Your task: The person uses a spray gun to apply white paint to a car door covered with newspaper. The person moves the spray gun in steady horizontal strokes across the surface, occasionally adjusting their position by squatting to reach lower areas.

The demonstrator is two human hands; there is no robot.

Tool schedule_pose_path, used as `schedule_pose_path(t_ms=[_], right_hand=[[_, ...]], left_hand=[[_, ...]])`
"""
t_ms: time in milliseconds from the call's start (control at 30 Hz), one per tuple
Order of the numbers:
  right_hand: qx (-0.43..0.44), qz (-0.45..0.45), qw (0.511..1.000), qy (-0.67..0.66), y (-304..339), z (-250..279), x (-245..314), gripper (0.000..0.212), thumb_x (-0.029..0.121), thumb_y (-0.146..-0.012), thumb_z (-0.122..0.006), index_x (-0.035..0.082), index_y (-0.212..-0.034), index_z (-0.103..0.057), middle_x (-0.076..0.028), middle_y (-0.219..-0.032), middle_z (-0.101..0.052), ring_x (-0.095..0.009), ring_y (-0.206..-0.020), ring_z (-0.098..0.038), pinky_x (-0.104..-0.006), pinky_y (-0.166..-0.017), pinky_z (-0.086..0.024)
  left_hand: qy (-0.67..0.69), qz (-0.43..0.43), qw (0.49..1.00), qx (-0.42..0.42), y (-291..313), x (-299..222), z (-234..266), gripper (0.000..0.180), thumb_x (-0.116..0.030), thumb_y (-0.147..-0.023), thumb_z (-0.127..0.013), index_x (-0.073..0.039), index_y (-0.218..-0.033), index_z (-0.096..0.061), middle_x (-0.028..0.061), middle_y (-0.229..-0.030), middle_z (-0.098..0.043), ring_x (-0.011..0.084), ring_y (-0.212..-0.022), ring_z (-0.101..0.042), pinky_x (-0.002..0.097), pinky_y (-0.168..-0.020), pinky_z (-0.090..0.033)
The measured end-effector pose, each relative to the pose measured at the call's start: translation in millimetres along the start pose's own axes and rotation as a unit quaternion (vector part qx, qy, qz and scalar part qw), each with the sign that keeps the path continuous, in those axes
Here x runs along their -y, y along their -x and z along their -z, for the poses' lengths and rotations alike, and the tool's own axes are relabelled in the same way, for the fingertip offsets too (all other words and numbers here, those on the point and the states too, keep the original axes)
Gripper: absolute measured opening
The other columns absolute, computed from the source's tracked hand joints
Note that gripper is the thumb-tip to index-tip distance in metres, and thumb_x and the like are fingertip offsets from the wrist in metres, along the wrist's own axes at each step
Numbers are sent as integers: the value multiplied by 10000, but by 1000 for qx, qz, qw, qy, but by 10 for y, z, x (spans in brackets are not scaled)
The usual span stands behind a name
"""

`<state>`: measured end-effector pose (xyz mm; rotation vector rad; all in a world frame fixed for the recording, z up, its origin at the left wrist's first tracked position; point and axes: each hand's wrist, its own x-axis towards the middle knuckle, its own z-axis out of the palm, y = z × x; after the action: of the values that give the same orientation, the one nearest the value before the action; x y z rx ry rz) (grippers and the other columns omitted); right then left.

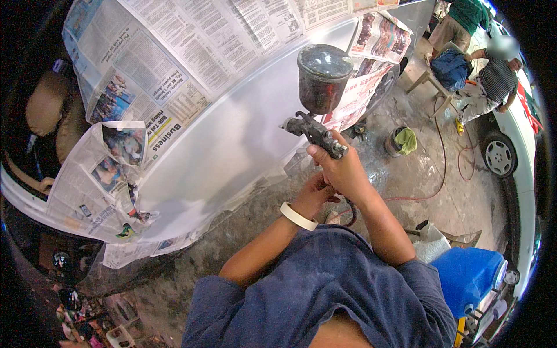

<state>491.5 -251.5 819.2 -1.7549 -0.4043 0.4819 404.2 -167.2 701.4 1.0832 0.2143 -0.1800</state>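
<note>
My right hand (343, 173) is wrapped around a dark, paint-stained spray gun (318, 134). A cup (326, 81) with a grey lid and reddish-brown sides stands on top of the gun. The gun's nozzle points left over a pale grey car panel (214, 156). Just below, my left hand (315, 194) has its fingers curled in close under the right hand, by the gun's lower end. What those fingers grip is hidden. A cream roll of tape (299, 216) circles my left wrist. Beside my hands, a dark hose (352, 213) hangs down.
Newspaper sheets (203, 46) mask the car around the bare panel. On the concrete floor stand a bucket (393, 145) with a green cloth and a red hose (426, 195). A blue container (469, 272) is at my right. Beyond, people (498, 81) are near a white car (525, 156).
</note>
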Motion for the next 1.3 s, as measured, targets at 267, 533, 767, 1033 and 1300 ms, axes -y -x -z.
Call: schedule_pose_path(t_ms=[267,533,767,1033,1300], right_hand=[[-116,24,992,31,-201,208,-70,390,313,-905,-721,3,-1110,-604,-122,-764,-636,-146,-724,-561,-329,-694,-485],[-184,22,982,37,-328,500,136,385,327,-911,-710,8,-1100,-604,-92,-735,-622,-148,-680,-540,-320,-666,-475],[-89,51,994,36,-250,275,256,378,344,-918,-699,3,-1051,-603,-62,-696,-587,-135,-665,-535,-324,-631,-459],[43,37,998,-9,-219,102,471,371,369,-929,-681,16,-984,-578,-11,-674,-539,-112,-634,-510,-299,-591,-432],[-73,35,996,47,-541,482,495,337,337,-931,-671,19,-1012,-596,-6,-677,-537,-93,-616,-480,-285,-567,-420]], left_hand=[[-58,5,996,60,185,-31,77,386,-90,-911,-671,-35,-1276,-557,88,-1158,-654,183,-1010,-638,343,-881,-540],[-119,54,987,97,470,-87,129,436,-82,-906,-667,-32,-1323,-549,86,-1228,-638,174,-1131,-583,355,-1035,-441],[-158,50,979,122,467,-146,81,465,-99,-900,-681,-43,-1338,-537,87,-1243,-618,185,-1136,-580,357,-1025,-451],[-205,38,969,129,527,-217,53,496,-185,-895,-704,-47,-1340,-534,107,-1241,-597,194,-1141,-569,351,-1010,-464],[-213,47,964,153,611,-189,148,536,-145,-867,-730,-63,-1356,-525,91,-1291,-583,208,-1199,-540,389,-1032,-456]])
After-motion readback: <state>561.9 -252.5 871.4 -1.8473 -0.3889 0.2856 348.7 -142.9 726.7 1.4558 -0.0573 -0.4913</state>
